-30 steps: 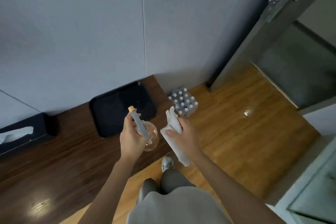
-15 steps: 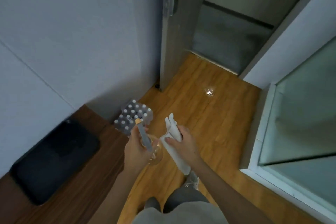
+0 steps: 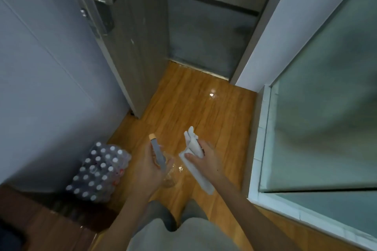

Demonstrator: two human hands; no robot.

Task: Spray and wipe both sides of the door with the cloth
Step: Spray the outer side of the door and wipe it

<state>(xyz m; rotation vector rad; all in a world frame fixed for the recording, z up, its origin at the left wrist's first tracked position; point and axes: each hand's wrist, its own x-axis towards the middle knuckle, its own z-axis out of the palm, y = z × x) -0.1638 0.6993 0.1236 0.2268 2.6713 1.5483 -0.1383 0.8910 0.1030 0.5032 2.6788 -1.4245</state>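
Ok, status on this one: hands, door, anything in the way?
Left hand grips spray bottle; right hand holds cloth. Door open ahead, untouched. Pack of water bottles on floor near its foot.

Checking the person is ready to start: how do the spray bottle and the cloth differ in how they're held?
The spray bottle is clear with a grey, orange-tipped head; the cloth is white and soft. The left hand grips the bottle, nozzle forward; the right hand grips the cloth, its end hanging. Neither touches the door.
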